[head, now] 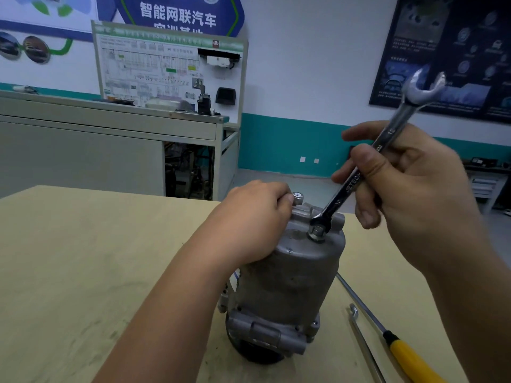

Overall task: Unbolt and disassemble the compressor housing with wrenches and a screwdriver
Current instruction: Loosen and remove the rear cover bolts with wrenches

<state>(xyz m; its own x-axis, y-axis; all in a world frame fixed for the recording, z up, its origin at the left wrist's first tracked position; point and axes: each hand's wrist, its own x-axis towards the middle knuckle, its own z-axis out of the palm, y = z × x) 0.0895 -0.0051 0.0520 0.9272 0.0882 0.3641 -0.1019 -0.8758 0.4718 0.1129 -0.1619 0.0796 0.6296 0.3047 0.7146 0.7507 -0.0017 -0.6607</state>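
Compressor housing stands upright on counter, lower centre of frame. Left hand fingers curl over its top, gripping it. Right hand fingers grip wrench, ring end on top bolt.

A white wall with a teal band along its foot carries a blue banner and, to the right, a dark poster. Against it stands a grey cabinet bearing an upright wiring-diagram board; grey floor lies beyond the pale wooden tabletop, and a low grey shelf unit sits far right
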